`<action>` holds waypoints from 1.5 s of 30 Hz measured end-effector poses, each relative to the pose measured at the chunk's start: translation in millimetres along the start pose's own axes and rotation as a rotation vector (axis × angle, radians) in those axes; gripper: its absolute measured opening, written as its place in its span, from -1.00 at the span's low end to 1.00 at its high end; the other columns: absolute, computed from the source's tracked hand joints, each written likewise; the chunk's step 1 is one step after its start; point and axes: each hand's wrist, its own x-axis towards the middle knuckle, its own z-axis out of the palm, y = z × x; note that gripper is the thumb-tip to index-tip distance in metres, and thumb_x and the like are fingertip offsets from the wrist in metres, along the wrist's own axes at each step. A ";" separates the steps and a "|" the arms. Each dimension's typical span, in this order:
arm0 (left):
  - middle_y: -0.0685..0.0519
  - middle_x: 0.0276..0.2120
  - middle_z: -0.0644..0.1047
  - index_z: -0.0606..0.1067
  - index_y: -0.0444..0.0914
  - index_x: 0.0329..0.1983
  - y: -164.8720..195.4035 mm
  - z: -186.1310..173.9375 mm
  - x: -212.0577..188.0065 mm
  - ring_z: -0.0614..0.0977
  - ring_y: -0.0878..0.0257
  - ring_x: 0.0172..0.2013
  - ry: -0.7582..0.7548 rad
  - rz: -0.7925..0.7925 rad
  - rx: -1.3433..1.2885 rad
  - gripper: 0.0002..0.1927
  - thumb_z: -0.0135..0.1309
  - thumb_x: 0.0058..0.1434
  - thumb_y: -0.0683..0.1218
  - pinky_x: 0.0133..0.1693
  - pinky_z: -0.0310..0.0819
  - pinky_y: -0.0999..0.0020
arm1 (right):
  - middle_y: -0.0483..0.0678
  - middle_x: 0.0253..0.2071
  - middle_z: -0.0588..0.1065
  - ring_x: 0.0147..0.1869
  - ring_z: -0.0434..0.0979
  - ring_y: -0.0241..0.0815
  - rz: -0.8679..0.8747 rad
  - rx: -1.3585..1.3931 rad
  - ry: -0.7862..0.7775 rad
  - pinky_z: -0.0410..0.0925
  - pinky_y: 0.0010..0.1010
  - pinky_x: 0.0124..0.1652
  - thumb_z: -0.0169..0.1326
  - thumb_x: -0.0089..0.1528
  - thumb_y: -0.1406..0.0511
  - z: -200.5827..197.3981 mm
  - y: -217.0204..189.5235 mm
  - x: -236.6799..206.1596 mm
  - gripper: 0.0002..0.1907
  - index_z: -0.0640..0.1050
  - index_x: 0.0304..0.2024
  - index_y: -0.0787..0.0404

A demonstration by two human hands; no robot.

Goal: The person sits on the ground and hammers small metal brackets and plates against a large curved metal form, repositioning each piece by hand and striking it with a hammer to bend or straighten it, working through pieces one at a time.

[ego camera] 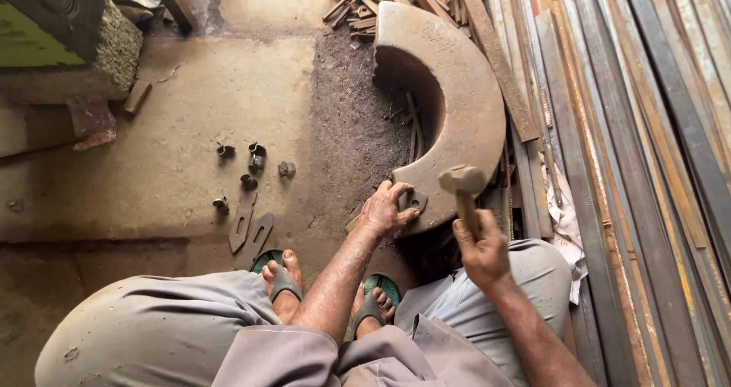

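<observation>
Left hand (387, 210) is pinning a small metal piece (412, 200) on the curved steel block (464, 97) — right hand (481, 251), at 3 o'clock, is gripping a raised hammer (463, 185).

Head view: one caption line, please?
Left hand holds small metal piece on rusty curved steel block; right hand raises hammer.

- Your left hand (387, 210) reaches forward and down, palm down, fingers curled and pressed flat at the tips.
- Your left forearm stretches out between your knees.
- Your right hand (480, 251) is raised beside it, fist closed, wrist cocked upward.
- Both forearms are bare.
</observation>
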 end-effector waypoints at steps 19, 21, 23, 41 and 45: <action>-0.06 0.00 0.40 0.51 0.03 0.18 7.0 1.3 -0.9 0.56 0.00 0.05 0.034 -0.009 -0.011 -0.39 0.35 0.01 0.10 0.10 0.51 0.11 | 0.13 -0.38 0.53 -0.30 0.65 0.16 -0.119 -0.284 -0.120 0.38 -0.18 -0.33 0.21 0.30 0.21 6.2 -16.8 15.3 -0.72 0.48 -0.10 0.26; -0.06 0.01 0.40 0.51 0.03 0.18 7.1 2.4 -0.3 0.56 -0.01 0.05 0.019 -0.025 -0.021 -0.38 0.35 0.00 0.10 0.09 0.51 0.09 | 0.07 -0.41 0.54 -0.34 0.62 0.01 -0.127 -0.166 0.036 0.41 -0.19 -0.33 0.17 0.33 0.19 2.3 -14.2 18.7 -0.76 0.47 -0.15 0.22; -0.06 0.01 0.40 0.51 0.02 0.17 6.9 3.4 -0.2 0.56 -0.01 0.04 0.029 -0.031 -0.034 -0.38 0.35 -0.01 0.10 0.08 0.51 0.09 | 0.06 -0.44 0.53 -0.38 0.57 -0.03 -0.114 -0.077 0.104 0.42 -0.18 -0.33 0.13 0.36 0.18 -6.6 -10.6 19.4 -0.77 0.46 -0.15 0.20; -0.04 -0.03 0.40 0.52 -0.08 0.07 25.0 11.3 -2.6 0.55 0.08 -0.03 0.139 -0.032 0.160 -0.47 0.34 0.02 0.09 -0.03 0.57 0.14 | -0.03 -0.52 0.48 -0.49 0.51 -0.16 0.299 -0.048 -0.109 0.39 -0.24 -0.44 0.09 0.29 0.05 5.0 34.4 27.1 -0.60 0.46 -0.11 0.25; -0.04 -0.04 0.40 0.49 0.00 0.17 7.3 10.1 6.7 0.59 0.09 -0.11 0.170 -0.037 0.001 -0.48 0.24 0.09 -0.04 -0.05 0.58 0.14 | -0.06 -0.54 0.44 -0.62 0.44 -0.19 0.469 0.117 -0.178 0.35 -0.27 -0.57 0.07 0.26 0.08 17.7 35.2 30.0 -0.59 0.40 -0.07 0.26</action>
